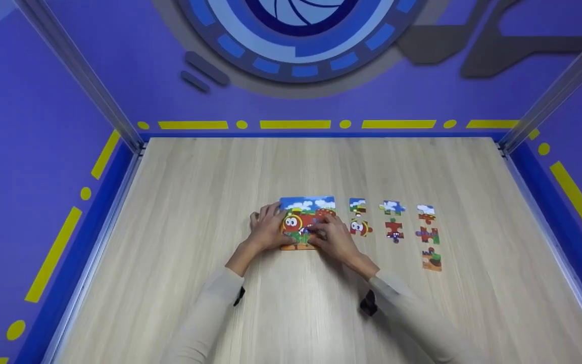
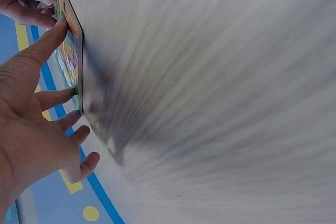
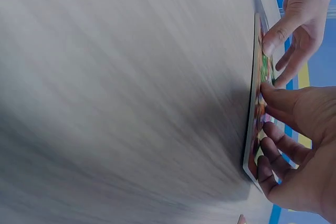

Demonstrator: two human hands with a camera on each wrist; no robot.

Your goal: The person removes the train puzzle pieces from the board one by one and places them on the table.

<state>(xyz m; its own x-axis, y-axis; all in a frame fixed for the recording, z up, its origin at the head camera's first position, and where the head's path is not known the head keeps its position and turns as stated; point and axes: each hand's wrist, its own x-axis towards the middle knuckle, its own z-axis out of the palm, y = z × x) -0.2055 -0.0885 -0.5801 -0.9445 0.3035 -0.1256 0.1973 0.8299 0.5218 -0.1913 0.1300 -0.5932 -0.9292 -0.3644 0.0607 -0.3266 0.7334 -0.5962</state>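
A square picture puzzle board [image 1: 307,203] with a cartoon scene lies flat on the table. My left hand [image 1: 268,230] rests at its left side, thumb pressing near the front edge and index finger touching the board; in the left wrist view the left hand's [image 2: 39,114] other fingers spread loosely. Over the board's lower right part, my right hand [image 1: 335,237] has thumb and index finger close together at the surface, seeming to pinch a puzzle piece that the fingers mostly hide. The right hand's [image 3: 310,145] remaining fingers are bent over the board's edge in the right wrist view.
Right of the board, loose puzzle pieces lie in columns: a sky piece [image 1: 357,205] above an eyes piece [image 1: 357,227], a cloud piece [image 1: 392,207] above a red piece [image 1: 394,230], and several more, down to an orange-and-green piece [image 1: 432,260]. Blue-purple walls [image 1: 291,108] enclose the wooden table [image 1: 210,172].
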